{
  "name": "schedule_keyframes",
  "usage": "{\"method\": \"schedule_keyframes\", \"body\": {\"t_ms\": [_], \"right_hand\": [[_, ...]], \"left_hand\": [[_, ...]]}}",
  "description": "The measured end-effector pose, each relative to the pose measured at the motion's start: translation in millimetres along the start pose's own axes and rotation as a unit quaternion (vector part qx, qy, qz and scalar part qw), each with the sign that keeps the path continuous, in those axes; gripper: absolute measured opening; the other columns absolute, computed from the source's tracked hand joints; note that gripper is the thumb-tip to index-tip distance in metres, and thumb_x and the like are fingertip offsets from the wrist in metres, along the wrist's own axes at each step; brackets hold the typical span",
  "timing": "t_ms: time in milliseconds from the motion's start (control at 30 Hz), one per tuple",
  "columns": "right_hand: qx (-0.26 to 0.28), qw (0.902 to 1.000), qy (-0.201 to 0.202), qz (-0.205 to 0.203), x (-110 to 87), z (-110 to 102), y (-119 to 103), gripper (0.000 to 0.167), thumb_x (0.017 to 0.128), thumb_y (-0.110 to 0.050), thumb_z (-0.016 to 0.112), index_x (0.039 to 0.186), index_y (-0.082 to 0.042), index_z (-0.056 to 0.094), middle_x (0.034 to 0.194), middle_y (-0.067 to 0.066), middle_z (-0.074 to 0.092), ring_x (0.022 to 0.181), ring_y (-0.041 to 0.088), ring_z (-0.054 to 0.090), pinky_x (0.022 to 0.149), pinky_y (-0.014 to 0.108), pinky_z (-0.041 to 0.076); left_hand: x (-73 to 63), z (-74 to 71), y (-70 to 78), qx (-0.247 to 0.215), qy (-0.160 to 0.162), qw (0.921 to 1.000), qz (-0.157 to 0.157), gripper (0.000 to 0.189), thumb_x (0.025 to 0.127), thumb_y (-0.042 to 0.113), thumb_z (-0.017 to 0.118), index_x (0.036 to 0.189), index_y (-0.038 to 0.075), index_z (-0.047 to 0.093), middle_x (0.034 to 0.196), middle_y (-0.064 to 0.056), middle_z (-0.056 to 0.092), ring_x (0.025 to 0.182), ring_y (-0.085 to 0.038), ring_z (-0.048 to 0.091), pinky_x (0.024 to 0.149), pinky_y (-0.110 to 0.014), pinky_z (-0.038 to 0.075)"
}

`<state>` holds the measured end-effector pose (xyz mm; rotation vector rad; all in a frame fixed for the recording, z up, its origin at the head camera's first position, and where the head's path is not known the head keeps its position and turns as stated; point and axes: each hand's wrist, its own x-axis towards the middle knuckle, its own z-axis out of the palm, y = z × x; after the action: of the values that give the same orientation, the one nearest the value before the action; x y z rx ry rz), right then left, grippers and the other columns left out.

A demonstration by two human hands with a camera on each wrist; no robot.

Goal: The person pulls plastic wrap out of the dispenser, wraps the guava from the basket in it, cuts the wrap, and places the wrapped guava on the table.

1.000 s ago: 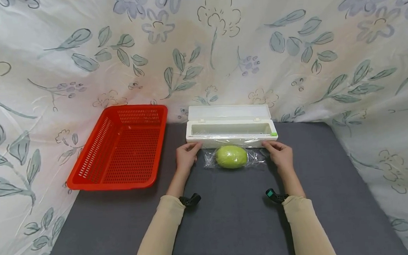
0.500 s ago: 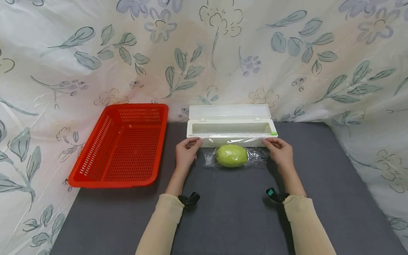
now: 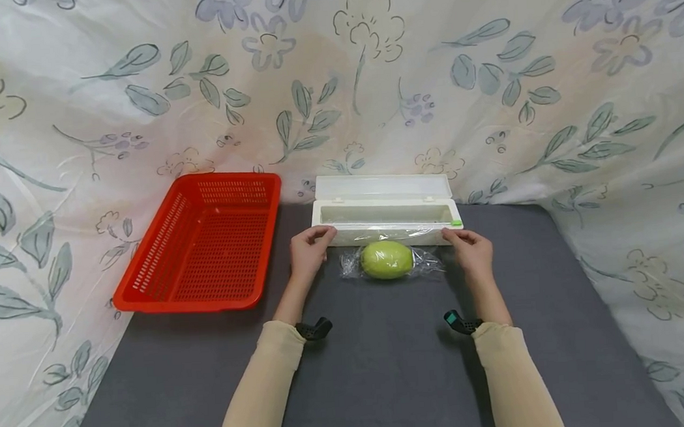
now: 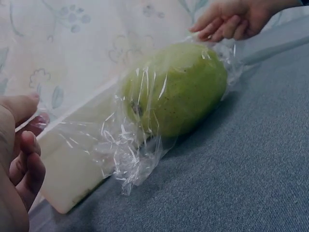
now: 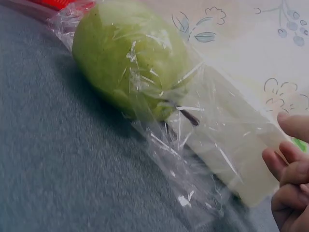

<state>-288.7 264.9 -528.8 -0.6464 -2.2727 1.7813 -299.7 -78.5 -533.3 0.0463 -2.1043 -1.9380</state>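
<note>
A green pear (image 3: 387, 260) with a dark stem lies on its side on the grey cloth, wrapped in clear cling film (image 5: 186, 166) that bunches at both ends. Just behind it stands a long white cling film box (image 3: 325, 213), its lid tipped back. From the box, film stretches forward over the front wall toward the pear. My left hand (image 3: 307, 249) pinches the film between thumb and index finger at the box's left front corner. At the right front corner, my right hand (image 3: 473, 251) pinches the other side, thumb and index finger together, remaining fingers curled.
A red slotted plastic basket (image 3: 206, 300) stands to the left of the box. Behind everything hangs a floral curtain (image 3: 369, 75). A green slider (image 3: 457, 223) sits at the box's right end.
Both hands stay at the box's front corners; the left hand has edged slightly up and left. Pear and box look unmoved; the head view has shifted a little.
</note>
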Motion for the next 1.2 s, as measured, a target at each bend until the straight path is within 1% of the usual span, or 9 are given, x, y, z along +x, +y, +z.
{"method": "schedule_keyframes", "body": {"t_ms": [100, 200, 400, 533, 667, 767, 867, 967, 1200], "right_hand": [[0.003, 0.9997, 0.013, 0.022, 1.2, 3.8, -1.0, 0.042, 0.09, -0.042, 0.086, 0.113, -0.008, 0.077, 0.097, -0.008, 0.067, 0.076, 0.007, 0.051, 0.061, 0.023, 0.041], [0.027, 0.9986, 0.012, 0.044, 2.2, 9.1, -0.6, 0.033, 0.09, -0.038, 0.088, 0.107, -0.012, 0.076, 0.096, -0.01, 0.065, 0.074, 0.005, 0.05, 0.061, 0.022, 0.04], [0.075, 0.9955, -0.003, 0.058, 2.0, 13.9, 2.3, 0.02, 0.092, -0.027, 0.087, 0.1, -0.014, 0.073, 0.079, -0.014, 0.067, 0.058, 0.003, 0.046, 0.051, 0.02, 0.036], [0.069, 0.9968, -0.023, 0.035, -0.9, 8.0, 3.8, 0.024, 0.093, -0.026, 0.085, 0.11, -0.012, 0.075, 0.08, -0.018, 0.07, 0.063, 0.002, 0.05, 0.051, 0.019, 0.037], [0.031, 0.9979, -0.056, 0.0, -4.7, 2.1, 3.6, 0.029, 0.096, -0.03, 0.082, 0.119, -0.013, 0.076, 0.088, -0.018, 0.071, 0.07, 0.004, 0.051, 0.055, 0.019, 0.039], [0.015, 0.9966, -0.075, -0.033, -7.5, -1.0, 2.5, 0.024, 0.098, -0.031, 0.08, 0.115, -0.014, 0.076, 0.089, -0.015, 0.068, 0.066, 0.005, 0.048, 0.055, 0.021, 0.038], [0.03, 0.994, -0.086, -0.06, -10.7, -4.1, 1.4, 0.019, 0.099, -0.03, 0.078, 0.108, -0.014, 0.075, 0.084, -0.011, 0.064, 0.058, 0.005, 0.043, 0.052, 0.022, 0.036], [0.045, 0.9916, -0.09, -0.081, -13.9, -7.0, 0.8, 0.019, 0.099, -0.03, 0.078, 0.107, -0.013, 0.075, 0.086, -0.009, 0.064, 0.052, 0.004, 0.041, 0.05, 0.022, 0.035], [0.037, 0.9916, -0.067, -0.103, -16.4, -12.1, 1.8, 0.032, 0.097, -0.025, 0.081, 0.118, -0.001, 0.077, 0.095, -0.014, 0.069, 0.052, 0.003, 0.043, 0.05, 0.021, 0.038]], "left_hand": [[-0.3, -1.2, 0.8, -0.004, -0.008, 1.0, -0.002, 0.019, 0.093, 0.02, 0.085, 0.103, 0.004, 0.084, 0.09, -0.012, 0.077, 0.042, -0.008, 0.046, 0.046, -0.022, 0.043], [-0.8, -2.0, 0.8, -0.005, -0.011, 0.9999, -0.003, 0.019, 0.093, 0.018, 0.085, 0.104, 0.002, 0.083, 0.089, -0.01, 0.077, 0.042, -0.008, 0.046, 0.045, -0.022, 0.041], [-2.3, -3.8, -1.4, -0.012, -0.013, 0.9998, -0.008, 0.019, 0.093, 0.016, 0.084, 0.104, 0.001, 0.084, 0.083, -0.016, 0.073, 0.041, -0.008, 0.044, 0.046, -0.022, 0.04], [-3.4, -5.1, -2.5, -0.019, -0.018, 0.9996, -0.014, 0.019, 0.093, 0.016, 0.084, 0.105, 0.002, 0.084, 0.082, -0.028, 0.069, 0.042, -0.008, 0.043, 0.046, -0.021, 0.04], [-3.7, -7.1, -2.2, -0.017, -0.021, 0.9996, -0.008, 0.019, 0.094, 0.017, 0.084, 0.106, 0.002, 0.084, 0.086, -0.029, 0.07, 0.042, -0.007, 0.044, 0.046, -0.021, 0.04], [-3.7, -8.6, -1.7, -0.017, -0.026, 0.9995, -0.003, 0.02, 0.094, 0.017, 0.084, 0.106, 0.002, 0.084, 0.086, -0.024, 0.072, 0.042, -0.006, 0.044, 0.046, -0.021, 0.04], [-4.0, -9.9, -1.3, -0.019, -0.029, 0.9994, -0.005, 0.02, 0.094, 0.017, 0.084, 0.107, 0.002, 0.084, 0.084, -0.019, 0.073, 0.042, -0.006, 0.044, 0.046, -0.021, 0.041], [-4.4, -10.9, -1.0, -0.019, -0.03, 0.9993, -0.006, 0.02, 0.094, 0.016, 0.084, 0.107, 0.001, 0.084, 0.083, -0.022, 0.072, 0.042, -0.006, 0.044, 0.046, -0.02, 0.04], [-5.3, -12.1, 0.1, -0.025, -0.032, 0.9992, -0.003, 0.019, 0.094, 0.013, 0.082, 0.109, 0.001, 0.083, 0.083, -0.04, 0.063, 0.042, -0.005, 0.043, 0.045, -0.02, 0.038]]}}
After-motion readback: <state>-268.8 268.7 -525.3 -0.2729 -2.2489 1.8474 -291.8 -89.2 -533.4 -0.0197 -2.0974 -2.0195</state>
